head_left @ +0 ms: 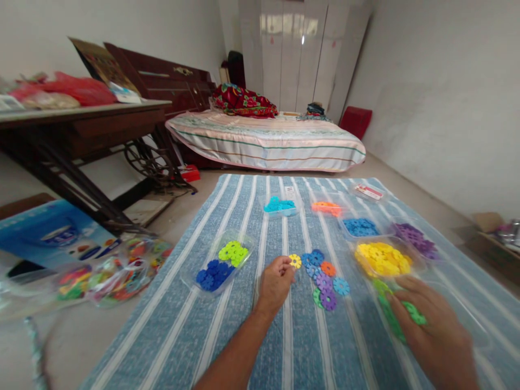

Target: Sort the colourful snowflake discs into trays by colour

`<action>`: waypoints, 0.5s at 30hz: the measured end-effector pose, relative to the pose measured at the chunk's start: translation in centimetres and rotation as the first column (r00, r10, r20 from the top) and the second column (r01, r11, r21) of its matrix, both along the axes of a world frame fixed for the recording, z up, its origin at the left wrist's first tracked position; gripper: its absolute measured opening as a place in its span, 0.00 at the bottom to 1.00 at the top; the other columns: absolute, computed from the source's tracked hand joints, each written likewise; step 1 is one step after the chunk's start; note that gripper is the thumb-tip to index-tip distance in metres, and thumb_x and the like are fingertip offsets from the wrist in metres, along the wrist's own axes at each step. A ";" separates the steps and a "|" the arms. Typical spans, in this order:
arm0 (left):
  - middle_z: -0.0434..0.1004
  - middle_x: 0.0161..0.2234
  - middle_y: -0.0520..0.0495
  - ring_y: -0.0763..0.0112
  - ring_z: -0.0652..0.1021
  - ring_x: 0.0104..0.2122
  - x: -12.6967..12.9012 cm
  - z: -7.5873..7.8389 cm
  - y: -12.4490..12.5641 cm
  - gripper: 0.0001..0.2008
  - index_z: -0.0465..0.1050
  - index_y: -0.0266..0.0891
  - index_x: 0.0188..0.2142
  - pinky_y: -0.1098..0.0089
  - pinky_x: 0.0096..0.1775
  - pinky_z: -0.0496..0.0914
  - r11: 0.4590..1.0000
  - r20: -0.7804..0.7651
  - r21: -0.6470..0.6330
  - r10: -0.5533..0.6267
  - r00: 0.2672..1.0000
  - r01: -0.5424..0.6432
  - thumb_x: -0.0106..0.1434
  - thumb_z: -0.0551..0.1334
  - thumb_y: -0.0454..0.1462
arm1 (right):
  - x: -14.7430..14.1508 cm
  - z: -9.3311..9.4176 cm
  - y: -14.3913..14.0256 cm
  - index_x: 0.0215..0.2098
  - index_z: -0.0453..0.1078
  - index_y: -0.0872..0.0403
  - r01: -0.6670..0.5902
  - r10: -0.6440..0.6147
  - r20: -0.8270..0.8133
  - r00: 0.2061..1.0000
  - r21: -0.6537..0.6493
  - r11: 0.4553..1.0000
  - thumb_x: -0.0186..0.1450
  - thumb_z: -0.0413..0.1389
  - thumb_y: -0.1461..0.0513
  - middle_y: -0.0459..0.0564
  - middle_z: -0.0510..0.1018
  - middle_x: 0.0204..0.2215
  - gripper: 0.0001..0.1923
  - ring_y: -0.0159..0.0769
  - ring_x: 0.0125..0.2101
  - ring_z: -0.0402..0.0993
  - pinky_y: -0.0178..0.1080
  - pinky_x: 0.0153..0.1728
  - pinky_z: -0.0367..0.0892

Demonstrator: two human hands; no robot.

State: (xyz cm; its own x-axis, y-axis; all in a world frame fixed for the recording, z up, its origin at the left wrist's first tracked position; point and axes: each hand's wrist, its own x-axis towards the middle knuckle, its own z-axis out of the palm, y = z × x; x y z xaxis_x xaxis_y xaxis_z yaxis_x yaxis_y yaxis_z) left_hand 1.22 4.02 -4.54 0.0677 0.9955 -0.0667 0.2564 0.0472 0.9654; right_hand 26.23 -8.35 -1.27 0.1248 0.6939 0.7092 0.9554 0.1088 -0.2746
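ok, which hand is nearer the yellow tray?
Right. The right hand sits just below the yellow tray, over the green pieces. The left hand is farther off to the tray's left, pinching a yellow piece.

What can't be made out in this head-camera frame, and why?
- Green pieces in the near-right tray: partly covered by the right hand, so its grip can't be told.
- Right hand: its wrist is cut off by the bottom edge.
- Bag of mixed pieces on the left: blurred, single pieces unclear.
- Label on the far tray: too small to read.
- Yellow piece: left hand pinches its edge, hiding part.
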 end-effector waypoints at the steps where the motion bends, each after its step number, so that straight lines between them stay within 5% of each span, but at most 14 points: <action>1: 0.73 0.27 0.52 0.74 0.74 0.25 -0.1 0.1 0.2 0.09 0.70 0.38 0.35 0.74 0.31 0.68 0.999 -0.085 0.042 0.024 0.996 -0.021 0.54 0.57 0.35 | 0.6 0.1 -0.3 0.29 0.70 0.52 0.021 -0.021 0.027 0.999 -0.003 1.000 0.62 0.49 0.50 0.53 0.77 0.36 0.17 0.44 0.42 0.71 0.51 0.48 0.64; 4: 0.73 0.34 0.48 0.72 0.74 0.30 -0.3 0.7 0.8 0.13 0.70 0.38 0.41 0.71 0.37 0.68 0.987 -0.402 0.159 0.062 0.914 0.003 0.55 0.58 0.35 | 2.2 0.4 -1.0 0.28 0.70 0.52 0.068 -0.072 0.106 0.992 0.038 0.997 0.63 0.49 0.50 0.53 0.76 0.34 0.17 0.45 0.42 0.71 0.51 0.48 0.64; 8: 0.69 0.41 0.43 0.63 0.72 0.41 0.0 1.7 1.1 0.18 0.70 0.38 0.44 0.67 0.43 0.66 0.971 -0.703 0.167 -0.006 0.711 0.173 0.54 0.62 0.41 | 3.9 0.4 -1.6 0.29 0.69 0.53 0.104 -0.123 0.203 0.971 0.101 0.989 0.63 0.49 0.51 0.53 0.76 0.33 0.15 0.45 0.40 0.72 0.50 0.46 0.65; 11: 0.69 0.41 0.42 0.61 0.71 0.43 0.4 2.1 1.1 0.16 0.71 0.38 0.40 0.66 0.44 0.65 0.962 -0.768 0.141 -0.044 0.639 0.236 0.54 0.62 0.43 | 5.0 -0.3 -1.9 0.30 0.69 0.53 0.155 -0.181 0.250 0.951 0.119 0.981 0.62 0.51 0.53 0.54 0.77 0.34 0.13 0.46 0.41 0.72 0.50 0.45 0.65; 15: 0.68 0.41 0.43 0.64 0.71 0.41 0.4 1.7 1.3 0.12 0.69 0.38 0.37 0.68 0.43 0.65 0.957 -0.747 0.173 -0.027 0.664 0.233 0.55 0.61 0.41 | 5.6 -1.2 -1.9 0.29 0.69 0.54 0.192 -0.224 0.305 0.925 0.132 0.972 0.62 0.52 0.55 0.53 0.77 0.32 0.11 0.44 0.40 0.73 0.48 0.44 0.66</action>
State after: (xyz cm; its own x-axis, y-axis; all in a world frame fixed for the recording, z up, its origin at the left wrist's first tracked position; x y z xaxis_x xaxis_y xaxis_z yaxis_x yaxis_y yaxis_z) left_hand 1.60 5.28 -2.82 0.2297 0.9701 0.0789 0.8669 -0.2407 0.4366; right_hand 31.83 -10.26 -2.49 0.0174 0.6013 0.7988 0.9947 -0.0911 0.0470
